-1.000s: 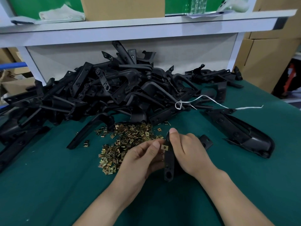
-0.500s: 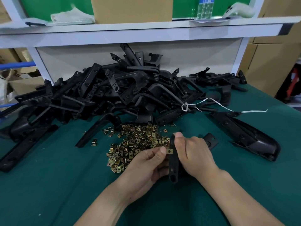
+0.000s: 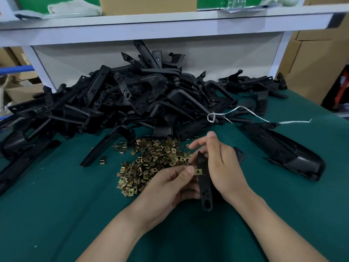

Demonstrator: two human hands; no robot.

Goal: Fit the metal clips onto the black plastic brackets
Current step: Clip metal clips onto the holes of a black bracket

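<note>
**Now: clip seated on the bracket, thumb at its edge**

Closest, holds a black plastic bracket over the green counter in the left grip, fingers curled round its lower length. Presses the left thumb tip against the left edge of a brass-coloured metal clip seated on the bracket's side, about halfway up. Places the right grip just behind the bracket's upper end, thumb and forefinger spread apart, blurred and clear of the plastic. Cannot tell the state of the remaining right fingers, hidden behind the hand.

Has, just beyond the left grip, a loose heap of clips lying on the counter, with a few strays to its left. Shows to the right, well apart from both hands, one larger black moulded part lying flat.

Shows farther back a big tangled pile of brackets reaching the white back panel, with a white string knotted at its right side and trailing over the counter. Ends at the top with a white shelf carrying a cardboard box, and with more cardboard cartons past the counter's right edge.
</note>
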